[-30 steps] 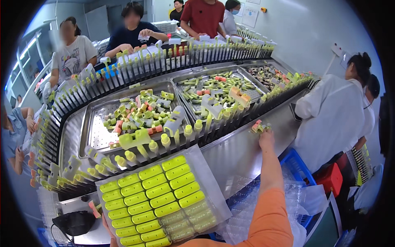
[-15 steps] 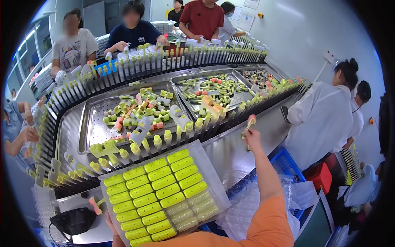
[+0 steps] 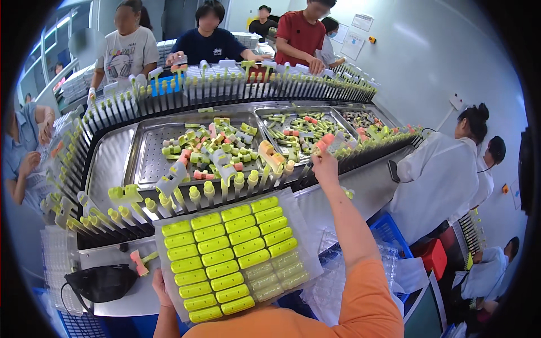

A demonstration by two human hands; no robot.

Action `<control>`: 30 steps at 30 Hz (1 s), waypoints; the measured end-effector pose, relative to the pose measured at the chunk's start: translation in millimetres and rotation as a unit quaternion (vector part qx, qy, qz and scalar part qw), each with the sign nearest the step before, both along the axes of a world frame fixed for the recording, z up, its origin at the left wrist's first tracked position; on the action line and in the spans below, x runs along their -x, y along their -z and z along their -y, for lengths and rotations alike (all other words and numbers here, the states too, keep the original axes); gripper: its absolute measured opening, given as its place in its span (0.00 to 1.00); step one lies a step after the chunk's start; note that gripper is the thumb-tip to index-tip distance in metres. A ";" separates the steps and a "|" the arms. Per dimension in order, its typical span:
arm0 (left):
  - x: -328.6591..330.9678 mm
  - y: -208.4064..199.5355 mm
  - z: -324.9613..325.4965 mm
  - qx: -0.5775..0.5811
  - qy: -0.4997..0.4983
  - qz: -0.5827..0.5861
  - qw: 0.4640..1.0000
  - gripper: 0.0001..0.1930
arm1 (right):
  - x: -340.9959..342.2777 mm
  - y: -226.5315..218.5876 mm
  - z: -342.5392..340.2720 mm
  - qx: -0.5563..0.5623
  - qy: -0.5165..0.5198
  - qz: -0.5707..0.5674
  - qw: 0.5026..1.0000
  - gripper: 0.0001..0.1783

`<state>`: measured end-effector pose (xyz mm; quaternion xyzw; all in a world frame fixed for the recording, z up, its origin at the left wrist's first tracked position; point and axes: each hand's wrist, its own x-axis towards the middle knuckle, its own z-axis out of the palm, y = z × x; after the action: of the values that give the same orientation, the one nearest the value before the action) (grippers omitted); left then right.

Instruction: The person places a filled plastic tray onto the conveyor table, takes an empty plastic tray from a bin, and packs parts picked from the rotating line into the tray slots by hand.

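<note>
The left hand (image 3: 161,288), partly hidden, is holding the left edge of a clear tray (image 3: 278,277) that yellow-green oblong pieces (image 3: 247,235) are mostly filling. Farther out, the right hand (image 3: 325,167) is grasping a coral-coloured piece (image 3: 323,142) near a row of posts (image 3: 209,195). Beyond, a metal pan (image 3: 149,160) is holding mixed-colour parts (image 3: 193,151).

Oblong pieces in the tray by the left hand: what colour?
The oblong pieces are bright yellow-green; best seen in the head view.
</note>
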<state>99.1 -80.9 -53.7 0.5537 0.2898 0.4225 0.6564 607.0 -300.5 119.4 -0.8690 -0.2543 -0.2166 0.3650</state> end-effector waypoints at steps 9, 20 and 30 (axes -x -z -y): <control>5.8 -3.4 -5.5 -0.144 0.021 -0.068 0.987 0.09 | 58.0 -0.8 -38.6 0.129 0.014 -0.113 0.985 0.14; 8.6 4.3 -6.6 -0.077 -0.002 -0.064 0.995 0.08 | 120.0 -24.8 47.3 0.231 -0.006 -0.026 0.973 0.13; 8.1 15.3 -9.1 0.007 0.034 -0.017 0.999 0.05 | -45.7 -72.2 132.0 -0.061 0.173 -0.235 0.954 0.23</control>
<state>91.0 -71.9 -69.0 0.5656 0.2849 0.3880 0.6697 652.7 -432.4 191.6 -0.9021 0.0065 -0.0807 0.4239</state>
